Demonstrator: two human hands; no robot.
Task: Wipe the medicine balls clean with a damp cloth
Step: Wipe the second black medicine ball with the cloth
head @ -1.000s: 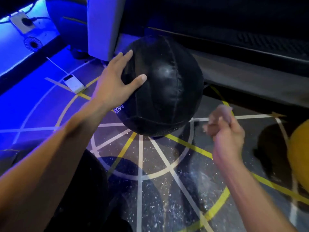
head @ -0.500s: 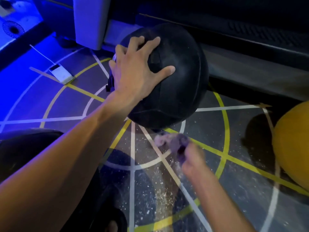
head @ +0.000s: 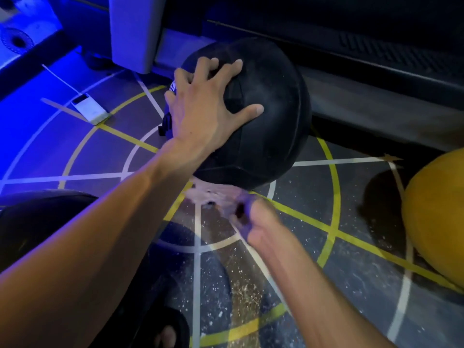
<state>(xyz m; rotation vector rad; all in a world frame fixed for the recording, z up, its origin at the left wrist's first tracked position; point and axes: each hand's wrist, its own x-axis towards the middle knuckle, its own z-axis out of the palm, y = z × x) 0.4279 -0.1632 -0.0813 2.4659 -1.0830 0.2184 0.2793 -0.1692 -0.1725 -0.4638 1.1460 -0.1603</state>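
Observation:
A large black medicine ball (head: pixel 271 126) sits on the marked gym floor near a dark ledge. My left hand (head: pixel 208 106) lies spread over its top left side, fingers splayed and pressing on the leather. My right hand (head: pixel 253 219) is just below the ball's underside, blurred by motion, and grips a small pale cloth (head: pixel 213 197) that is bunched against the ball's lower edge. A yellow medicine ball (head: pixel 437 217) shows partly at the right edge.
A white phone-like device (head: pixel 89 109) with a cable lies on the floor at the left. A grey post (head: pixel 135 33) stands behind the ball. A dark round object (head: pixel 37 222) sits at lower left, and my sandalled foot (head: pixel 165 332) is at the bottom.
My left hand slid from the ball's left side up onto its top. My right hand with the cloth dropped from the ball's right side down to its underside.

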